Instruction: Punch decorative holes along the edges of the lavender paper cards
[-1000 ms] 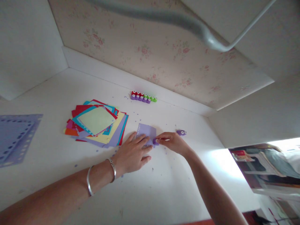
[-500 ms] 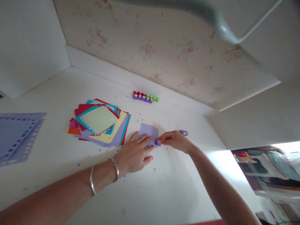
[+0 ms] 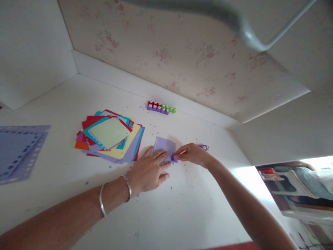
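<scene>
A small lilac paper (image 3: 166, 144) lies on the white table, with a row of punched holes along its left edge. My left hand (image 3: 151, 169) rests flat on its lower part, fingers spread. At the paper's lower right corner sits a purple craft punch (image 3: 174, 158), pinched between the thumb and fingers of my right hand (image 3: 192, 154). Part of the punch is hidden by the fingers. More purple punches (image 3: 204, 147) lie just beyond my right hand.
Left of my hands is a stack of coloured papers (image 3: 110, 133). Punched lilac sheets (image 3: 18, 152) lie at the far left. Red, purple and green punches (image 3: 158, 108) stand in rows near the back wall. Tiny paper bits dot the table (image 3: 182, 215).
My right hand has shifted very slightly at the paper's corner, still holding the punch. The left hand and the paper keep their place.
</scene>
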A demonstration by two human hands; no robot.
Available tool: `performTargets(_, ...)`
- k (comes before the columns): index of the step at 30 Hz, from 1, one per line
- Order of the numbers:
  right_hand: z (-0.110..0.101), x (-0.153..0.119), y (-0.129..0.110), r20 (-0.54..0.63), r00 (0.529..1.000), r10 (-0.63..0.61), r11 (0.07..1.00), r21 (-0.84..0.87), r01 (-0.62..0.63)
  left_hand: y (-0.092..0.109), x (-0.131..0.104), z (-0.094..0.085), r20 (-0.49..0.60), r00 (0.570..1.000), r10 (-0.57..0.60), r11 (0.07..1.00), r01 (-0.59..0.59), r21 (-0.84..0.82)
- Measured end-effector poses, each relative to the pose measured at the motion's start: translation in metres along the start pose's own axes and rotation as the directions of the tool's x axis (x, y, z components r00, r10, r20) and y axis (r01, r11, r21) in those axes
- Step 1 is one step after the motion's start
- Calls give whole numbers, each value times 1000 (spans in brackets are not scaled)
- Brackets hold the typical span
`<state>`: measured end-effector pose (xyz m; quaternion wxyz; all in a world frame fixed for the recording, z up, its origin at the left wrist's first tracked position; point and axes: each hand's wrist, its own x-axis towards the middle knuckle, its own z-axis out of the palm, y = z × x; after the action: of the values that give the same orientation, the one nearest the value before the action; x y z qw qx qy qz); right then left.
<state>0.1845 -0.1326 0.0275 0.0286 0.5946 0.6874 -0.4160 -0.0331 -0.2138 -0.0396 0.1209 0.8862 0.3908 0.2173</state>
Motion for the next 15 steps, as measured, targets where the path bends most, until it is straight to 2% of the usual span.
performTargets(15,-7,17,-12,79,996,32,998,-56,-28,1,1,-3,7,1000,0,1000,0,3)
